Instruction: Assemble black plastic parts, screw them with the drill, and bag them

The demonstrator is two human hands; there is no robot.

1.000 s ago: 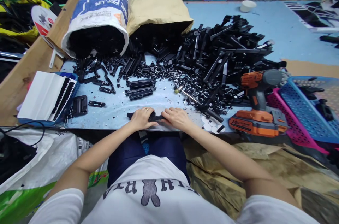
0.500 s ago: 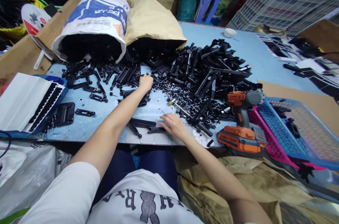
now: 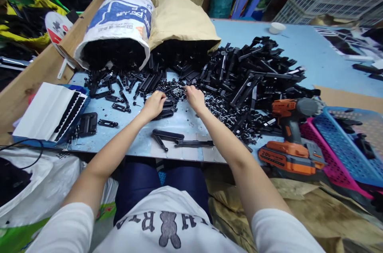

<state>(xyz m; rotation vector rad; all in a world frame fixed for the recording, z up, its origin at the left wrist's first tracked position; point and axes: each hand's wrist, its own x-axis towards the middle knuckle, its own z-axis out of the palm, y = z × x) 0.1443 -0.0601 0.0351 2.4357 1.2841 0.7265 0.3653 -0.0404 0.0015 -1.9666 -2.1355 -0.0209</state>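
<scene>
My left hand [image 3: 154, 104] is closed with its fingertips pinched together, above a few black plastic arms [image 3: 165, 112] stacked on the table; what it holds is too small to make out. My right hand [image 3: 195, 98] reaches into the edge of a pile of small screws and black bits [image 3: 178, 90], its fingers closed at the tips. Whether a piece is between them is hidden. Nearer to me lie a jointed black arm [image 3: 167, 135] and a black part with a forked end [image 3: 193, 143], both apart from my hands.
An orange cordless drill [image 3: 289, 137] stands at the right by blue and pink baskets [image 3: 338, 141]. Behind the hands, a white sack [image 3: 119, 17] and a tan sack [image 3: 182, 17] open toward a heap of black parts [image 3: 254, 73]. A blue tray [image 3: 64, 135] sits left.
My left hand has drawn back from the small parts toward me. My right hand has moved forward from the table's front edge to the screws, and its fingers have closed.
</scene>
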